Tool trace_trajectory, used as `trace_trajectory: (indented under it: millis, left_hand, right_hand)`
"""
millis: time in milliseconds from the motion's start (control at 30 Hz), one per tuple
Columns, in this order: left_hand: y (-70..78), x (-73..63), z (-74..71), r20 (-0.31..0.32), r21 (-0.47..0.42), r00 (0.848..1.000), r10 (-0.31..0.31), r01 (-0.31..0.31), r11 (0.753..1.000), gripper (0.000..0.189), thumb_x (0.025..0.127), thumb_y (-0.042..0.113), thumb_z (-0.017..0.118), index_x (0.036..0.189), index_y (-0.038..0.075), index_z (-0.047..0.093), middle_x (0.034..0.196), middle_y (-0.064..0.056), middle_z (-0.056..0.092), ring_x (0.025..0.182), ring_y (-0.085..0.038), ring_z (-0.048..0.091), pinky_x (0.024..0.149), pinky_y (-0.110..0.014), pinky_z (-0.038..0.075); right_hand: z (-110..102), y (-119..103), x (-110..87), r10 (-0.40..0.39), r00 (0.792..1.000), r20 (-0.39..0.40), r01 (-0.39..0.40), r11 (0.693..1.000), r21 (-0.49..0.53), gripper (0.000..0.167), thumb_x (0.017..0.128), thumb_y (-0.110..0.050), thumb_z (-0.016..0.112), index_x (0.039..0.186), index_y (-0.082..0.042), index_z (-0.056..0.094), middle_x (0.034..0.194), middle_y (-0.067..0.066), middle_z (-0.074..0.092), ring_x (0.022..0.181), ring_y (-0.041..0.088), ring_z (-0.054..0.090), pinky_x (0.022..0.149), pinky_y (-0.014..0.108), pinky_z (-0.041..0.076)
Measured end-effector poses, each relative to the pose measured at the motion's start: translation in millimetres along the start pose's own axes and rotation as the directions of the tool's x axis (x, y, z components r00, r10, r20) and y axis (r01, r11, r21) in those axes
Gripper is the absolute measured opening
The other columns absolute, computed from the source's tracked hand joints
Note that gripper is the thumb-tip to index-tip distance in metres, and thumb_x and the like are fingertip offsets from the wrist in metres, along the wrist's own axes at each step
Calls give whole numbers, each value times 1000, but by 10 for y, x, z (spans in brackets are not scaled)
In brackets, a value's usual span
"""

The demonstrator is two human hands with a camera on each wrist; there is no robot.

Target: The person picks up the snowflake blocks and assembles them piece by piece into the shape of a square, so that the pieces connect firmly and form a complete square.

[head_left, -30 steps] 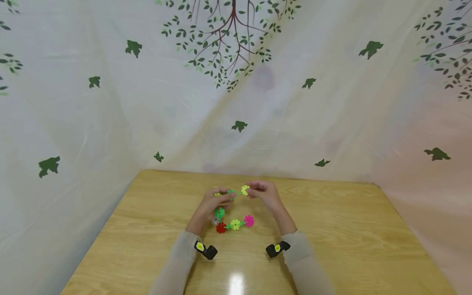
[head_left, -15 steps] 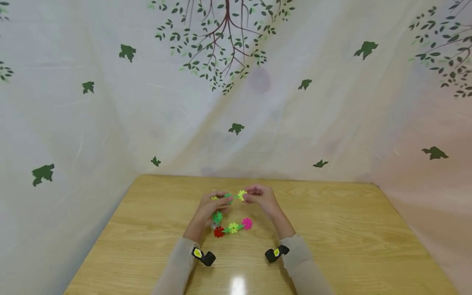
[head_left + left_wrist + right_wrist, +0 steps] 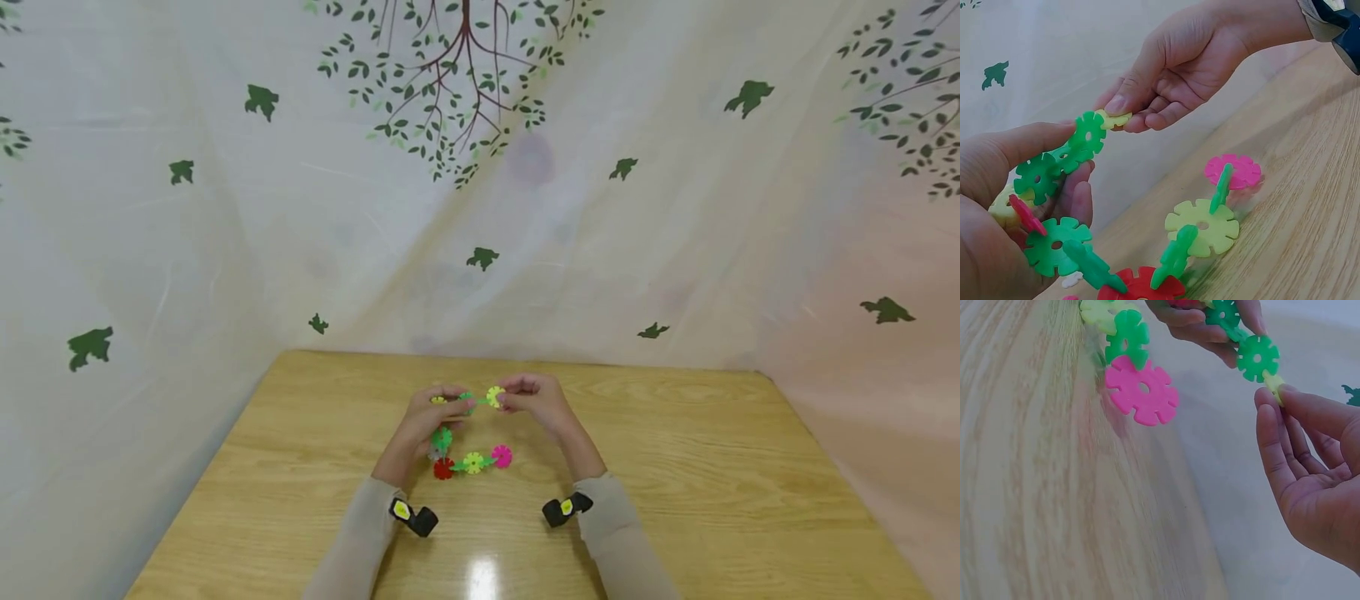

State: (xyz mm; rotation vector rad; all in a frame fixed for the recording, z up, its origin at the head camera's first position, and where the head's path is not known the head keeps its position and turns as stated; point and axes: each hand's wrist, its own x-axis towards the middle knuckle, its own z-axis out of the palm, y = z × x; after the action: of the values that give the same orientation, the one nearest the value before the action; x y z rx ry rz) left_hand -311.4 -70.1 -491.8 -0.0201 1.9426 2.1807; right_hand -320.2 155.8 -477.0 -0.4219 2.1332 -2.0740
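A curved chain of slotted plastic snowflake discs spans both hands. My left hand (image 3: pixel 431 417) holds its upper stretch, thumb on the green discs (image 3: pixel 1037 178) in the left wrist view. At the chain's upper end, my right hand (image 3: pixel 542 402) pinches a small yellow disc (image 3: pixel 1274 386) between thumb and fingers. That yellow disc is slotted into an upright green disc (image 3: pixel 1258 358). Below the left palm the chain bends round through a red disc (image 3: pixel 443 468) and a second yellow disc (image 3: pixel 1202 227). It ends in a pink disc (image 3: pixel 1142 391) low over the wood. The left palm partly hides some discs.
The wooden table (image 3: pixel 697 483) reaches back to a pale cloth (image 3: pixel 375 250) printed with leaves and birds, which hangs behind and at both sides. Each sleeve cuff carries a small black wrist camera (image 3: pixel 566 508).
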Motion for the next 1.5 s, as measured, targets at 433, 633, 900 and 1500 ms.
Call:
trace_trajectory:
  millis: [433, 633, 900, 1500]
  left_hand:
    - [4, -17, -12, 6, 17, 1000, -18, 18, 1000, 28, 89, 9, 79, 113, -3, 71, 103, -5, 62, 84, -18, 72, 81, -37, 61]
    - [-18, -20, -12, -17, 10, 1000, -26, 26, 1000, 27, 89, 9, 79, 113, -3, 71, 103, -5, 63, 85, -18, 72, 80, -37, 62]
    - [-2, -42, 3, -26, -7, 999, -30, 30, 1000, 25, 88, 9, 80, 109, -1, 73, 99, -3, 64, 82, -17, 71, 75, -31, 59]
    - [80, -51, -87, 63, 29, 995, -77, 76, 997, 41, 91, 17, 77, 124, -4, 65, 98, 0, 68, 82, -13, 65, 74, -28, 56]
  right_hand:
    - [-24, 26, 6, -10, 1000, 27, 10, 1000, 15, 30, 92, 4, 70, 116, 20, 61, 86, -5, 72, 75, 9, 71, 73, 27, 62]
    - [-1, 56, -9, 10, 1000, 5, -10, 1000, 29, 29, 93, 3, 70, 116, 19, 61, 91, 3, 74, 76, 10, 71, 76, 31, 63]
    - [75, 92, -4, 3, 999, -47, 0, 998, 57, 29, 90, 6, 71, 114, 21, 62, 89, 3, 76, 73, 10, 71, 71, 27, 62]
    - [166, 72, 22, -22, 998, -66, 26, 998, 57, 16, 93, 7, 66, 108, 11, 68, 96, 22, 73, 75, 10, 71, 72, 26, 62]
